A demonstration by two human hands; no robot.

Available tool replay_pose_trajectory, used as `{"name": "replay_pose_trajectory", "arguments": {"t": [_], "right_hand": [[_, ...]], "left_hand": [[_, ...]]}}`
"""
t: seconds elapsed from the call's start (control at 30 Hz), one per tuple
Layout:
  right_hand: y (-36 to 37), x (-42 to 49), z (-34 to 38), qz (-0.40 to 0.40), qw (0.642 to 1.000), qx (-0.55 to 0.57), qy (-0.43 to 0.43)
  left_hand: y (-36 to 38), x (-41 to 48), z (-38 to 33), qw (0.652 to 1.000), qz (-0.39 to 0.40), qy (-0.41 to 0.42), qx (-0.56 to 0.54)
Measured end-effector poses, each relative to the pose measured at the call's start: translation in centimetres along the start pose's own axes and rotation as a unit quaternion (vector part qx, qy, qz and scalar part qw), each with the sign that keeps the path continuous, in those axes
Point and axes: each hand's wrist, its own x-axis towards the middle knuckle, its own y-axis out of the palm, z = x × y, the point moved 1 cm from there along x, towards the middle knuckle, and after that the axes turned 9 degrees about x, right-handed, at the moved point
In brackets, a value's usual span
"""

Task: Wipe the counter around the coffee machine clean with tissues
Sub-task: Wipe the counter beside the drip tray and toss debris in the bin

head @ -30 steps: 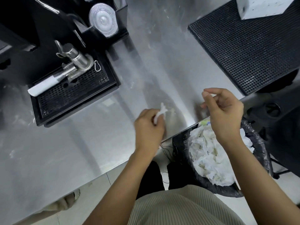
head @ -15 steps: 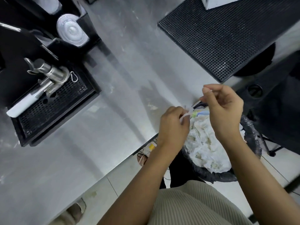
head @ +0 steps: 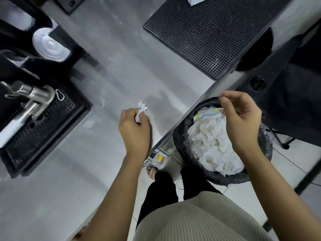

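Crumpled tissue (head: 141, 110) gripped in left hand (head: 134, 131) over counter (head: 121, 63), near its front edge. Right hand (head: 243, 119) loosely curled, apparently empty, above bin (head: 180, 136). Tissue judged light, soft, tear-prone: hold the bunched middle.

Steel counter (head: 121, 66) bears drip tray (head: 43, 122), black rubber mat (head: 199, 35)

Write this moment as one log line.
left hand: grips tissue over counter | right hand: loosely curled, empty, over bin | bin: tissue-filled
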Motion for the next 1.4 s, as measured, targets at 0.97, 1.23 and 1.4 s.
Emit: {"name": "replay_pose_trajectory", "arguments": {"t": [0.97, 1.23, 1.4], "right_hand": [[6.2, -4.2, -3.3, 0.209, 0.886, -0.399, -0.114], [6.5, -4.2, -3.2, 0.212, 0.876, -0.422, -0.099], [6.5, -4.2, -3.1, 0.214, 0.875, -0.424, -0.090]], "left_hand": [[-6.4, 4.6, 6.3, 0.992, -0.079, -0.048, 0.081], [-3.9, 7.0, 6.5, 0.983, -0.058, -0.102, 0.140], [-1.6, 7.8, 4.1, 0.994, -0.031, 0.003, 0.109]]}}
